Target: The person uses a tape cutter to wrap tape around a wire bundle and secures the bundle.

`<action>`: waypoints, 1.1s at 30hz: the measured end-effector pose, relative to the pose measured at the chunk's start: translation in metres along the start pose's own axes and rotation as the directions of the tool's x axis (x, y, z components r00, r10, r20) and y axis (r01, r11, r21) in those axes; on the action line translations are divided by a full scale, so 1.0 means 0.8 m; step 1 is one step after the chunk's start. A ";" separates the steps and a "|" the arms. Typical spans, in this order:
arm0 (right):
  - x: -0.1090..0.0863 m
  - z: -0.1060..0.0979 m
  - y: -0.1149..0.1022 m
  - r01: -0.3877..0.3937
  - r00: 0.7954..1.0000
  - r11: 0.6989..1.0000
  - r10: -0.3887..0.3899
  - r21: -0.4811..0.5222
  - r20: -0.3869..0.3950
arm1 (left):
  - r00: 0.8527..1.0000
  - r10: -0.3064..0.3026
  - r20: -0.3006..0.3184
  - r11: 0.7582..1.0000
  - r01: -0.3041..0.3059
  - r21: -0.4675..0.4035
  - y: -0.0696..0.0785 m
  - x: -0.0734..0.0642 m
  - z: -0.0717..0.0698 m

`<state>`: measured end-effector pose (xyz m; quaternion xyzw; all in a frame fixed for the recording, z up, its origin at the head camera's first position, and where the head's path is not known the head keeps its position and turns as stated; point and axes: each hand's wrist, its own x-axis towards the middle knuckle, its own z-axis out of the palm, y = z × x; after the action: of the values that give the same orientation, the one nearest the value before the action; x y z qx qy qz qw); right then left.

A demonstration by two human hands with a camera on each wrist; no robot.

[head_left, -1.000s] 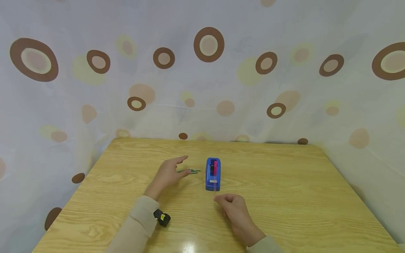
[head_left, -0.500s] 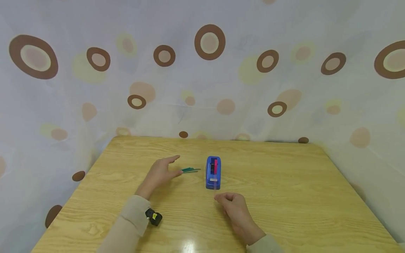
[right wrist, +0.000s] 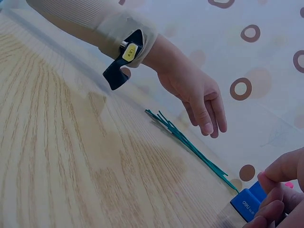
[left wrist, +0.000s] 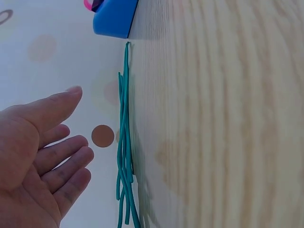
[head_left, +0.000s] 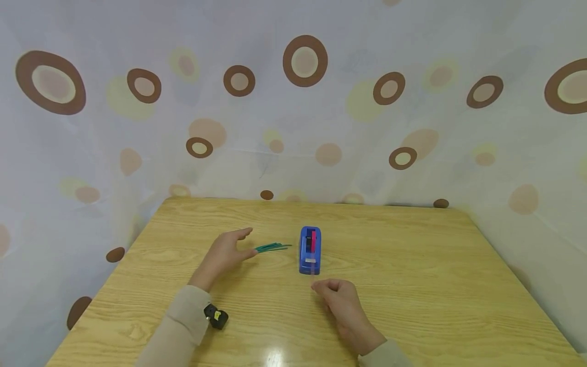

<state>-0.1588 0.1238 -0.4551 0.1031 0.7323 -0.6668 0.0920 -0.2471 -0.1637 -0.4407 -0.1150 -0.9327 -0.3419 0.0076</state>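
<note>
My left hand (head_left: 224,254) hovers left of a loose bundle of thin green sticks or wires (head_left: 272,247) on the table, its fingers relaxed and holding nothing. In the left wrist view those green sticks (left wrist: 124,142) lie lengthwise, apart from the fingers. A blue tape dispenser (head_left: 310,256) with a pink-cored roll stands just right of the bundle. In front of it, my right hand (head_left: 341,308) pinches the end of a clear tape strip (head_left: 313,278) running from the dispenser between thumb and forefinger. The right wrist view shows the right hand's fingers (right wrist: 280,190) overlapping the dispenser.
A wood-grain table (head_left: 440,295) carries everything. Behind and beside it hangs a pale curtain (head_left: 238,117) patterned with brown circles. A black wrist device (head_left: 216,316) juts from my left sleeve, close over the table.
My left hand has drawn back to the left, away from the green sticks, uncovering more of the bundle. My right hand keeps its pinch on the tape and has barely moved.
</note>
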 end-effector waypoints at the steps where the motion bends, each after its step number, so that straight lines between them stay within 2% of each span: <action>1: 0.000 0.000 0.000 -0.001 1.000 1.000 0.001 0.001 -0.001 | 1.000 -0.004 -0.001 1.000 0.004 0.000 -0.001 0.000 0.000; 14: 0.002 -0.001 0.003 0.020 1.000 0.999 -0.020 0.028 0.011 | 1.000 -0.011 0.009 1.000 0.011 0.007 -0.015 -0.003 0.000; 33: 0.001 -0.001 0.000 0.022 1.000 0.999 -0.023 0.034 0.007 | 1.000 -0.014 0.005 0.999 0.014 0.048 -0.022 -0.002 0.002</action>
<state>-0.1593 0.1244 -0.4555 0.0940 0.7218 -0.6803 0.0855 -0.2494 -0.1758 -0.4533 -0.1092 -0.9413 -0.3194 0.0053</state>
